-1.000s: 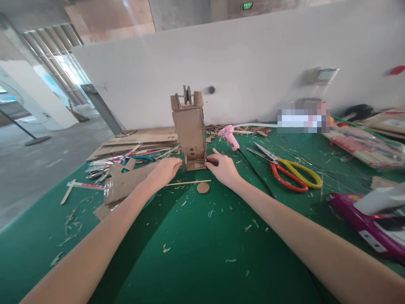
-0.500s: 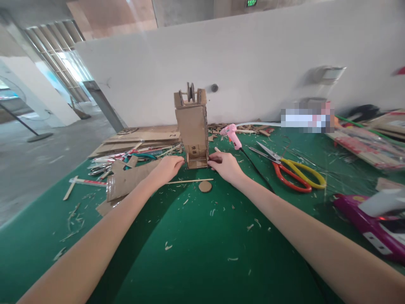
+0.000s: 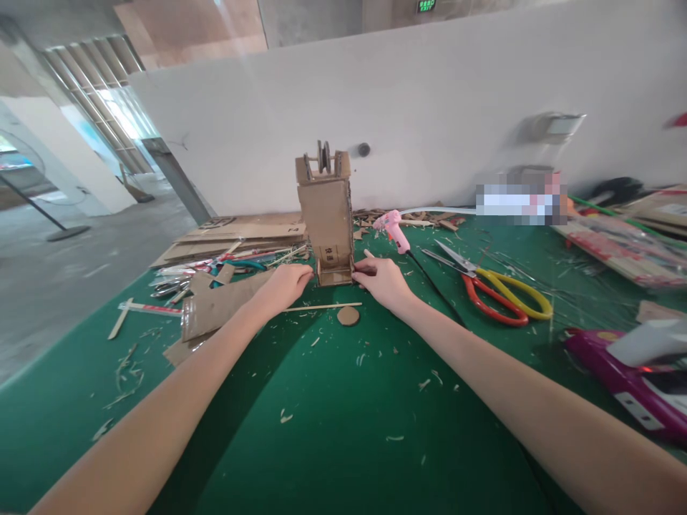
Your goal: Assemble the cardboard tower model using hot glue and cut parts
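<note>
A tall cardboard tower (image 3: 326, 222) stands upright on the green table, with a small pulley wheel (image 3: 323, 156) on a stick axle at its top and an open box-like base at the bottom. My left hand (image 3: 293, 282) is closed in a pinch just left of the base; whatever lies between its fingertips is too small to make out. On the other side, my right hand (image 3: 381, 280) has thumb and fingers pinched together against the base's right edge, their contents hidden. In front lie a thin wooden stick (image 3: 327, 307) and a round cardboard disc (image 3: 348, 316).
Behind my right hand lies a pink glue gun (image 3: 394, 229) with a black cord. Large scissors (image 3: 497, 293) with red and yellow handles are further right, near a purple tool (image 3: 617, 372). Cardboard pieces (image 3: 220, 304) and sticks clutter the left; scraps dot the green table (image 3: 322, 429).
</note>
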`<state>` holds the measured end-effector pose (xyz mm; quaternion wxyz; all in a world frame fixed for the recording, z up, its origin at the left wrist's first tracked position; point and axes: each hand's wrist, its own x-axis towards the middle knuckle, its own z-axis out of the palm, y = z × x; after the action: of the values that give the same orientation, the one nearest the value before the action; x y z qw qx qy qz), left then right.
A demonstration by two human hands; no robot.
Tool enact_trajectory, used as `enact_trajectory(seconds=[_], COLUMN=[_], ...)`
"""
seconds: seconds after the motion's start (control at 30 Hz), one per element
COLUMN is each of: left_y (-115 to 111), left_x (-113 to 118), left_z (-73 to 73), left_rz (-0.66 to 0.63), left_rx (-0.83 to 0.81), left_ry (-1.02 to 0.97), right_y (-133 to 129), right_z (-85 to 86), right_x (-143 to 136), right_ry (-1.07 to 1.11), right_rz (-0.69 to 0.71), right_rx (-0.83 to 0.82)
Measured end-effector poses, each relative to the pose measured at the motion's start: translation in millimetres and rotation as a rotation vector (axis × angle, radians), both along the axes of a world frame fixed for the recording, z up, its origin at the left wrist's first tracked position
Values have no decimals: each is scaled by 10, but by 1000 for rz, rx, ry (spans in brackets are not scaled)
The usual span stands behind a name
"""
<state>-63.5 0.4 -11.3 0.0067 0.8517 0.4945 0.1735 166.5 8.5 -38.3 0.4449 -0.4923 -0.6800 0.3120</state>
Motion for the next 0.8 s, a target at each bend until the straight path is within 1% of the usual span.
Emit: enact_trajectory(seconds=[0.33, 0.67, 0.8], left_y=[44, 3, -69], left_x=[12, 40, 71], left_z=[-29, 36, 72], left_rz=[7, 19, 11], left_rx=[-4, -41, -61], left_ry=[2, 4, -5], right_y=[1, -6, -21], right_z=[10, 15, 12], right_x=[-7, -7, -10], right_ry=[15, -3, -14], right_rz=[14, 2, -23], right_rx=[-22, -6, 10])
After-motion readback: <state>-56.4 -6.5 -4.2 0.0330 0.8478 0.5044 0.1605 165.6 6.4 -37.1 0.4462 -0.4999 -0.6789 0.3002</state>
